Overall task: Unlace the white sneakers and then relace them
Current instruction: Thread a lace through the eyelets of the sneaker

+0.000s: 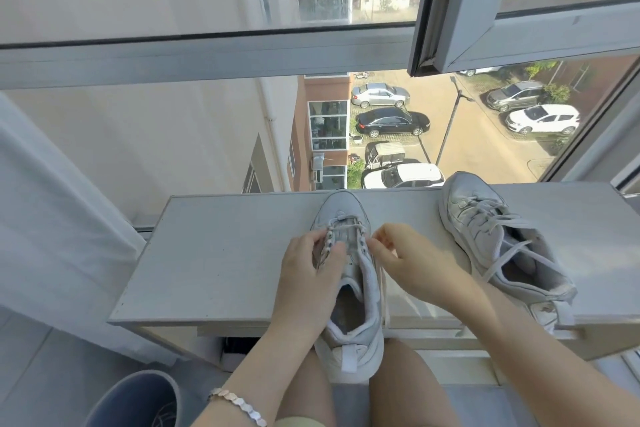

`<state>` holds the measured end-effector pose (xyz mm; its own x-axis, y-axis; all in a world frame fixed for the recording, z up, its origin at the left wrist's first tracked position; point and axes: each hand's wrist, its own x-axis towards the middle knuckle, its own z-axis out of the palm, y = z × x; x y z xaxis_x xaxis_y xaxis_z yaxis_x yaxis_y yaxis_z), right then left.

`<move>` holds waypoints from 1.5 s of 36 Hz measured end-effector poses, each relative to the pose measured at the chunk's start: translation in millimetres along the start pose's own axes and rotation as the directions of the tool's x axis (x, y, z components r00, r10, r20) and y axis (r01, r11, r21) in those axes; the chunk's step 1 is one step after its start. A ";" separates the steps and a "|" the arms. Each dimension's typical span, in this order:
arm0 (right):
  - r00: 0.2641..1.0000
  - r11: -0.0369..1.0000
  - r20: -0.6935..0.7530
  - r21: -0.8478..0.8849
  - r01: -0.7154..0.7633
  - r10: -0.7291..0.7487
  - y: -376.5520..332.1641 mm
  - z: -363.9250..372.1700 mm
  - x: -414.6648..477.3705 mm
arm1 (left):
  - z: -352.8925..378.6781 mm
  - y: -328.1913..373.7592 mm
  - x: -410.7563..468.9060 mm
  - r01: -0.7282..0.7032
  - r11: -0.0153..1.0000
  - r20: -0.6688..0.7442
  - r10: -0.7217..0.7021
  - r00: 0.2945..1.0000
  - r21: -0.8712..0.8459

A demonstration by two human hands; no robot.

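While the left grip (311,269) holds the mid-frame white sneaker (341,210) at its eyelets, the right grip (410,262), pinching the lace (383,291), should work it through flat, one eyelet at a time.

Left hand (311,267) curled on sneaker (360,350) — right hand (412,263) pinches lace (383,298), forearms converging.

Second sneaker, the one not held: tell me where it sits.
Head view, right side: the second sneaker lies on the white ledge, toe toward the window, right of the right hand pinching the lace of the held sneaker.
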<state>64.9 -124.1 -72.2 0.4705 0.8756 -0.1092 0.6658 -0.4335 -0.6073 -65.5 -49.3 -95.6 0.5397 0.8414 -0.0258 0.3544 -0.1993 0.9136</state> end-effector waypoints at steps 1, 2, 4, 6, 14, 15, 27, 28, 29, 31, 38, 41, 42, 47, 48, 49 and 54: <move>1.000 1.000 0.001 -0.015 0.006 -0.006 0.9 0.7 -0.3 | 0.7 1.0 0.4 -0.016 0.999 -0.017 0.017 1.000 0.027; 1.000 0.999 0.003 -0.038 0.008 -0.008 1.5 1.5 -0.8 | 1.2 2.3 0.6 -0.030 0.998 -0.029 0.032 0.999 0.055; 1.000 0.998 -0.011 -0.062 0.026 -0.026 1.9 2.3 -1.9 | 1.9 4.1 0.5 -0.043 0.995 -0.044 0.047 0.998 0.094; 0.996 0.996 -0.047 -0.030 0.078 -0.080 1.8 1.6 -3.6 | 2.5 5.0 0.5 -0.028 0.996 -0.062 0.034 0.997 0.090; 0.980 0.982 -0.072 0.035 0.186 -0.183 11.4 2.1 -16.3 | 3.3 3.7 2.2 0.002 0.998 -0.085 0.003 0.996 0.064; 0.991 0.985 -0.055 0.114 0.130 -0.125 14.0 2.2 -15.7 | 3.8 3.7 2.2 -0.006 0.998 -0.078 0.012 0.997 0.070; 0.986 0.931 0.059 0.322 -0.169 0.158 15.9 4.7 5.9 | 4.8 2.8 1.3 -0.022 0.992 -0.057 0.029 0.998 0.126; 0.987 0.942 0.064 0.295 -0.159 0.146 15.6 4.2 7.2 | 4.9 2.7 1.5 -0.022 0.991 -0.058 0.030 0.998 0.129; 0.988 0.954 0.074 0.260 -0.150 0.135 15.0 3.3 8.4 | 5.1 2.6 1.8 -0.022 0.991 -0.058 0.030 0.998 0.132; 0.986 0.967 0.113 0.207 -0.148 0.126 13.4 0.9 10.6 | 5.6 2.9 2.0 -0.019 0.990 -0.057 0.028 0.998 0.142; 0.958 0.950 0.237 0.223 -0.218 0.164 10.8 -3.9 14.6 | 6.8 3.2 1.8 0.003 0.988 -0.058 0.006 0.998 0.155; 0.950 0.902 0.245 0.337 -0.269 0.192 6.6 -9.7 13.3 | 7.4 3.3 1.3 0.012 0.986 -0.059 -0.002 0.998 0.164; 0.955 0.877 0.232 0.400 -0.267 0.185 3.9 -12.7 12.7 | 7.6 3.5 1.0 0.013 0.986 -0.060 -0.003 0.998 0.163; 0.978 0.717 0.175 0.666 -0.205 0.118 -13.5 -30.5 7.8 | 8.7 4.0 0.2 0.028 0.985 -0.065 -0.017 0.998 0.168; 0.979 0.711 0.163 0.674 -0.198 0.118 -16.3 -32.3 7.1 | 8.9 4.1 -0.1 0.030 0.985 -0.063 -0.019 0.998 0.168; 0.980 0.711 0.155 0.675 -0.197 0.125 -19.2 -33.4 6.1 | 8.8 4.6 -0.4 0.031 0.986 -0.061 -0.021 0.998 0.165; 0.992 0.732 0.104 0.670 -0.122 0.070 -28.7 -31.3 -1.7 | 7.6 4.8 -0.3 -0.025 0.980 -0.105 0.047 0.993 0.198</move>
<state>63.2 -119.8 -30.0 0.4535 0.8603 -0.2327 0.0419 -0.2814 -0.9587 -58.1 -54.3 -94.3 0.4728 0.8792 0.0594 0.4850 -0.3159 0.8154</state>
